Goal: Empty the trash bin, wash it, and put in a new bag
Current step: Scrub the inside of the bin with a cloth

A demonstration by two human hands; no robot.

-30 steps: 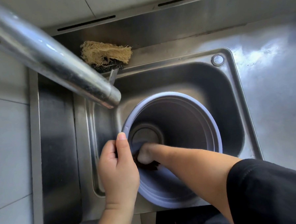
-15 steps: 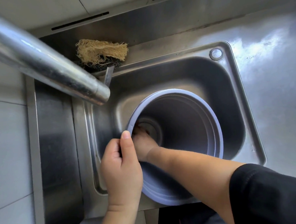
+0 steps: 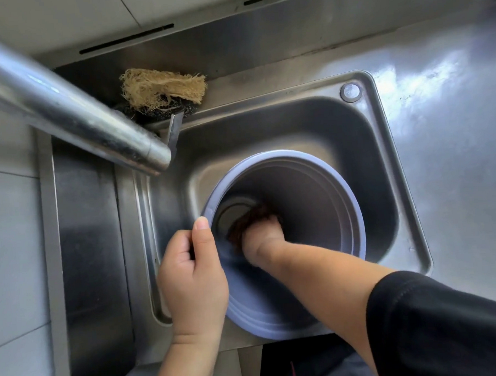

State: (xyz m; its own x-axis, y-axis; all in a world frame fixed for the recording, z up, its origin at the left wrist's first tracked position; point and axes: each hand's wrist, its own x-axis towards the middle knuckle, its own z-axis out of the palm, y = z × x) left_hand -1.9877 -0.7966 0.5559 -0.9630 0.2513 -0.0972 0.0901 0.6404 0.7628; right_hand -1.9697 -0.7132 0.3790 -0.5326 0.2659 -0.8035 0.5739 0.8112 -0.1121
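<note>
Bin [image 3: 354, 211] rim in left hand [image 3: 192, 280]

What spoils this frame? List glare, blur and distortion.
Head view: glare whitens the counter at upper right; the faucet looms large and soft; the right hand and its dark scrubber blur inside the shadowed bin; wide-angle bends the sink edges.

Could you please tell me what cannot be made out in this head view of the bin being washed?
- Right hand fingers: buried in the blurred dark scrubber.
- Bin floor: partly covered by that hand.
- Left hand fingers: curled behind the rim.
- Sink drain: hidden under the bin.
- Faucet base: cut off at the left edge.
</note>
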